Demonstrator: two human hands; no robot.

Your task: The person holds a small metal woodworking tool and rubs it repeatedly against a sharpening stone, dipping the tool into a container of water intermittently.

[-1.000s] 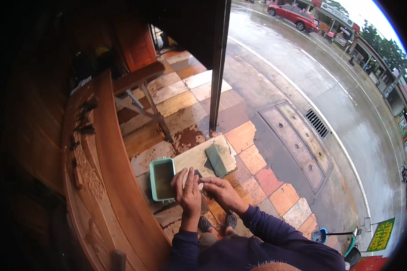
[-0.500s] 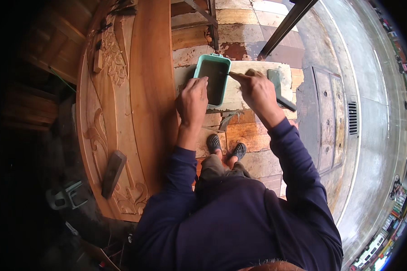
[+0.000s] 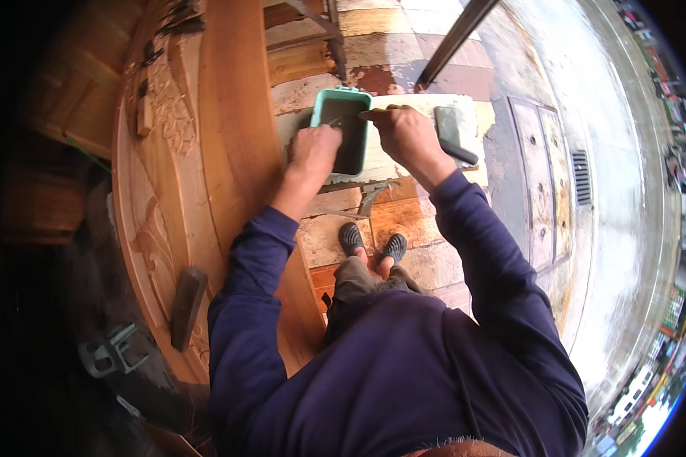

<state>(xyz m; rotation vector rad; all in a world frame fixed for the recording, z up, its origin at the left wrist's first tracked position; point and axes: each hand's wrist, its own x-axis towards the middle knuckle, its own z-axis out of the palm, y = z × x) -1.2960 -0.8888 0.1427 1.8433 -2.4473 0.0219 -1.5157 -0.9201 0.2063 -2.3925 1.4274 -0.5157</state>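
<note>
A teal plastic tub (image 3: 367,148) with murky grey-brown liquid stands on a pale wooden board (image 3: 389,164). My left hand (image 3: 315,148) reaches over the tub's left side, its curled fingers at the liquid; anything between them is hidden. Over the right rim, my right hand (image 3: 410,137) is closed on a thin tool with a yellowish handle (image 3: 379,113), pointing left into the tub. Right of that hand lie a flat grey-green slab (image 3: 447,123), like a sharpening stone, and a dark bar (image 3: 459,151).
To the left stretches a large carved wooden panel (image 3: 240,99), bearing a dark wooden block (image 3: 188,308) and several tools (image 3: 181,19). A dark metal post (image 3: 456,42) slants beyond the board. Patchy boards and tiles cover the floor around my feet (image 3: 372,242); a floor grate (image 3: 581,179) lies right.
My left hand has dipped further into the tub, its fingers now lower over the liquid. The right hand stays at the right rim with the thin tool. The whole view has shifted slightly.
</note>
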